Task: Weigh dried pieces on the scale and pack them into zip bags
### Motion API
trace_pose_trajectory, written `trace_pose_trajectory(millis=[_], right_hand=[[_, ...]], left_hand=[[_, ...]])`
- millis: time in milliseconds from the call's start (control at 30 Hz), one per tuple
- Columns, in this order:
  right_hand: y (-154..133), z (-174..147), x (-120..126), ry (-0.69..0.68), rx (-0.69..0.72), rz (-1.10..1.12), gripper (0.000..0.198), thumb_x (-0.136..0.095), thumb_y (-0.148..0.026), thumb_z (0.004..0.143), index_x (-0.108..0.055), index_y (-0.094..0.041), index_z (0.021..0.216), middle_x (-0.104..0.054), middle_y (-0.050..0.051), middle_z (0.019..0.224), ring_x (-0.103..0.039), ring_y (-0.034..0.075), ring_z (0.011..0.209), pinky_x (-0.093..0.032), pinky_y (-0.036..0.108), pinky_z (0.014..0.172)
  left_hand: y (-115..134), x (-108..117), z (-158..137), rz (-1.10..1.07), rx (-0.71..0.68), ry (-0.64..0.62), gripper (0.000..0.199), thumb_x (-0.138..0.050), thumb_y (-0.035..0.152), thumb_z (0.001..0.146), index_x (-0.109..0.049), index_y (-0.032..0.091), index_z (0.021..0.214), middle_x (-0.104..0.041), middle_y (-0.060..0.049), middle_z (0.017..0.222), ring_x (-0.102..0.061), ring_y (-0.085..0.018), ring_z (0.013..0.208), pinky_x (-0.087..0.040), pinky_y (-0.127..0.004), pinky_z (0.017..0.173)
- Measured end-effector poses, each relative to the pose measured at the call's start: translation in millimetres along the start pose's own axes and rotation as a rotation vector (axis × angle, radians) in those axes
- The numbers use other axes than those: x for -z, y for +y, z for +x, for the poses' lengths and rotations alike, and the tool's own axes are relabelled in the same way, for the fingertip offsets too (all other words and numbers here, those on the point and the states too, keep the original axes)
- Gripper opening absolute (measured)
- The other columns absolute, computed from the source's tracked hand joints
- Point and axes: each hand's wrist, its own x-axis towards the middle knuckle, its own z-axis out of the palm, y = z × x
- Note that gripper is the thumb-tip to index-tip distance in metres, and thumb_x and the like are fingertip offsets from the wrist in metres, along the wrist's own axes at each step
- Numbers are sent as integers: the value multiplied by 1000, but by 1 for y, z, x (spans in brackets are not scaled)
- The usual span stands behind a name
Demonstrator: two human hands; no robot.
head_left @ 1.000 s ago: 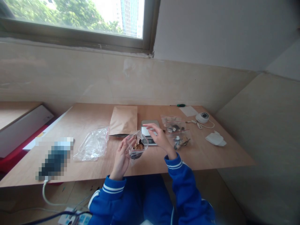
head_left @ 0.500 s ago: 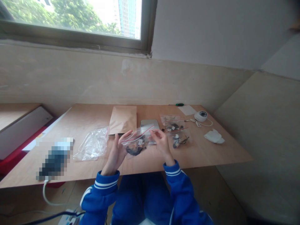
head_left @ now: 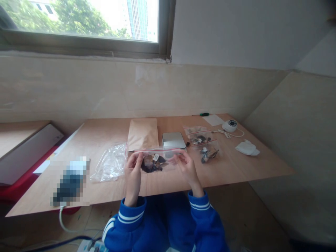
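Levelled from its earlier tilt, your clear zip bag (head_left: 159, 161) is held up just nearer than the silver plate (head_left: 173, 140), left hand (head_left: 133, 169) and right hand (head_left: 186, 165) each pinching an end. If the red-striped seal (head_left: 160, 150) isn't fully pressed, tipping could spill the dark pieces (head_left: 148, 167).

Bright window (head_left: 86, 17) in a scuffed beige wall (head_left: 105, 87) above a wooden table (head_left: 236, 168).

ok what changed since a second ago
The right hand moved back from above the scale to grip the right side of the clear bag; its mouth, gaping before, is drawn straight. The left hand kept its hold; scale and paper pouch stayed put.
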Motion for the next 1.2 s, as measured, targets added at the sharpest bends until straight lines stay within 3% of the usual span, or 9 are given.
trace_pose_trajectory(millis=[100, 267, 467, 700, 833, 967, 1033, 1100, 1200], right_hand=[[-4, 3, 0, 21, 26, -46, 27, -60, -44, 86, -62, -21, 98, -74, 4, 79, -71, 19, 75, -56, 33, 73], [-8, 14, 2, 89, 70, -101, 25, -60, -44, 85, -66, -20, 88, -73, 4, 73, -70, 19, 70, -56, 31, 67], [-10, 14, 9, 197, 161, -179, 21, -62, -41, 85, -66, -20, 85, -73, 3, 77, -67, 17, 68, -54, 30, 68], [-12, 1, 30, 252, 218, -242, 17, -61, -37, 86, -66, -21, 82, -72, 3, 80, -66, 19, 78, -51, 33, 78], [-13, -1, 43, 191, 230, -336, 19, -56, -36, 89, -66, -22, 83, -70, 4, 84, -64, 20, 86, -49, 37, 86], [-18, -4, 42, 185, 331, -512, 27, -54, -32, 90, -60, -23, 114, -64, 9, 117, -56, 24, 111, -42, 42, 99], [-24, -6, 33, 100, 412, -579, 34, -54, -28, 89, -55, -24, 123, -60, 8, 125, -49, 24, 121, -36, 43, 105], [-32, -8, 22, -64, 472, -624, 29, -56, -25, 89, -59, -26, 118, -63, 5, 120, -49, 23, 122, -34, 42, 106], [-39, -5, 9, -224, 515, -650, 11, -62, -25, 87, -66, -25, 98, -70, 2, 99, -59, 21, 103, -40, 38, 97]], left_hand=[[0, 3, 2, 41, -3, -6, 24, -60, 41, 83, -67, 19, 83, -68, -1, 79, -63, -15, 79, -49, -25, 73], [1, 2, 1, 5, -21, -21, 24, -59, 42, 83, -66, 19, 87, -66, -1, 82, -62, -15, 79, -49, -24, 69], [2, -6, -6, -85, -24, 61, 21, -66, 39, 79, -63, 18, 82, -67, -1, 76, -64, -15, 74, -50, -27, 73], [3, -4, -15, -61, 73, -36, 20, -72, 35, 73, -71, 17, 78, -71, -3, 79, -63, -18, 84, -49, -29, 81], [2, -3, -23, -14, 84, -64, 20, -73, 36, 71, -73, 17, 78, -72, -3, 78, -64, -19, 83, -50, -31, 81], [6, -12, -32, 55, 54, -87, 23, -73, 40, 71, -73, 17, 77, -73, -4, 77, -66, -21, 79, -52, -32, 74], [8, -19, -37, 78, 45, -98, 24, -72, 40, 72, -74, 17, 79, -74, -4, 77, -67, -21, 77, -53, -32, 72], [9, -24, -40, 93, 19, -124, 23, -70, 39, 74, -73, 17, 81, -74, -5, 80, -68, -21, 77, -54, -32, 73], [7, -29, -43, 121, -54, -167, 21, -69, 38, 75, -73, 18, 81, -74, -5, 79, -68, -21, 77, -54, -32, 73]])
